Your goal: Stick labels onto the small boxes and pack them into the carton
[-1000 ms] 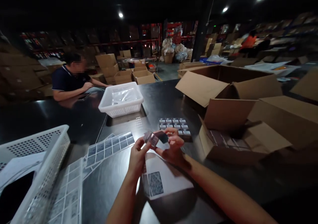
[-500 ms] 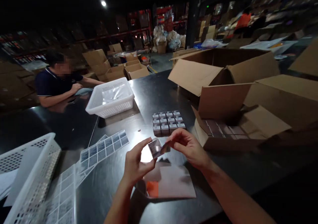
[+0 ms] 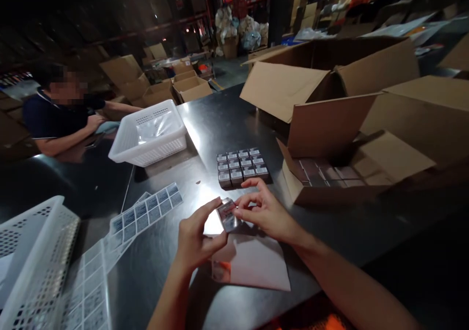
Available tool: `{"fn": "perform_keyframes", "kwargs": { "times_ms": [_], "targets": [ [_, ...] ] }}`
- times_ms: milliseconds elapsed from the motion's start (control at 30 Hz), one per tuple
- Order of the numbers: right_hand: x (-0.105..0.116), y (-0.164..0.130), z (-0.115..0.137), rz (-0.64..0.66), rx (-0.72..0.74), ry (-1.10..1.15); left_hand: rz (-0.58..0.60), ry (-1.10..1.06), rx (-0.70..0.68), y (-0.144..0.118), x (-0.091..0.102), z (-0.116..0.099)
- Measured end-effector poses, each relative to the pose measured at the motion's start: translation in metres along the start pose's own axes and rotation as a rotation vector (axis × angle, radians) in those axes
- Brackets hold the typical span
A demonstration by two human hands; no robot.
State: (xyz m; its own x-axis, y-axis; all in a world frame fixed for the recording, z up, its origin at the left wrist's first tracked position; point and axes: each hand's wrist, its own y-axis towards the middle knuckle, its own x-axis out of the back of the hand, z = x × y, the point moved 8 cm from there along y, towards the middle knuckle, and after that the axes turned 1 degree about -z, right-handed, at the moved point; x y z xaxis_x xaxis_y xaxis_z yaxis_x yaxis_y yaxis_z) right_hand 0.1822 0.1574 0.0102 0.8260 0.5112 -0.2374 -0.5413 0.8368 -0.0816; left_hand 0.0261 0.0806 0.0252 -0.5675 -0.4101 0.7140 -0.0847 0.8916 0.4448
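Note:
My left hand (image 3: 198, 235) grips a small shiny box (image 3: 224, 212) by its edges, between thumb and fingers, above the table. At the box's right side, my right hand (image 3: 269, 213) pinches the edge of a thin, glossy label (image 3: 232, 221) lying against the box face; the print is too blurred to read. Just beyond my hands stand small dark boxes (image 3: 242, 166) in tidy rows, with white barcode labels facing up. Below my hands lies a pale sheet (image 3: 258, 266) with an orange patch. Printed label sheets (image 3: 146, 213) are spread on the left.
White plastic baskets stand at the back left (image 3: 150, 149) and near left (image 3: 44, 266) on the metal table (image 3: 216, 120). To the right are an open carton (image 3: 330, 193) of small boxes and a larger open carton (image 3: 286, 88). A person (image 3: 62, 115) sits at the far left.
The thin label stood away from the box and now lies closer to its face. My right hand has moved slightly left, against the box. The camera view has shifted down and right.

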Motion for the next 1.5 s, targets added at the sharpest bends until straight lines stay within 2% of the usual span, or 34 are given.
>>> {"fn": "perform_keyframes", "kwargs": {
  "times_ms": [167,300,567,767,967,1100,1167,1200,1267,1367,1433,1500],
  "targets": [
    [0.002,-0.001,0.001,-0.014,0.013,-0.044,0.026,0.003,-0.007,0.003,0.001,-0.006],
    [0.003,-0.001,0.002,-0.017,0.01,-0.052,0.063,0.01,0.038,0.003,0.0,-0.005],
    [0.002,-0.001,0.004,-0.027,0.02,-0.057,0.045,0.039,0.057,-0.001,-0.002,0.0],
    [0.004,-0.001,0.0,-0.026,0.025,-0.047,-0.021,0.036,-0.059,-0.001,0.001,-0.008],
    [0.008,0.001,-0.005,-0.111,0.107,-0.153,0.012,0.046,-0.056,-0.003,-0.004,-0.006],
    [0.018,0.0,0.001,-0.255,0.177,-0.202,-0.008,0.075,0.051,-0.001,-0.002,0.004],
    [0.021,-0.009,0.015,-0.351,0.308,-0.295,-0.071,0.12,0.172,0.001,0.005,0.012],
    [0.018,-0.014,0.023,-0.359,0.389,-0.372,-0.111,0.146,0.24,0.001,0.01,0.017],
    [0.0,-0.022,0.034,-0.242,0.54,-0.549,-0.175,0.193,0.362,0.002,0.02,0.025],
    [-0.039,-0.032,0.027,0.12,0.671,-0.768,-0.233,0.191,0.459,0.004,0.029,0.032],
    [-0.055,-0.033,0.014,0.276,0.678,-0.878,-0.268,0.129,0.481,0.004,0.032,0.037],
    [-0.061,-0.029,0.001,0.324,0.628,-0.958,-0.293,0.047,0.5,0.003,0.033,0.042]
  ]
}}
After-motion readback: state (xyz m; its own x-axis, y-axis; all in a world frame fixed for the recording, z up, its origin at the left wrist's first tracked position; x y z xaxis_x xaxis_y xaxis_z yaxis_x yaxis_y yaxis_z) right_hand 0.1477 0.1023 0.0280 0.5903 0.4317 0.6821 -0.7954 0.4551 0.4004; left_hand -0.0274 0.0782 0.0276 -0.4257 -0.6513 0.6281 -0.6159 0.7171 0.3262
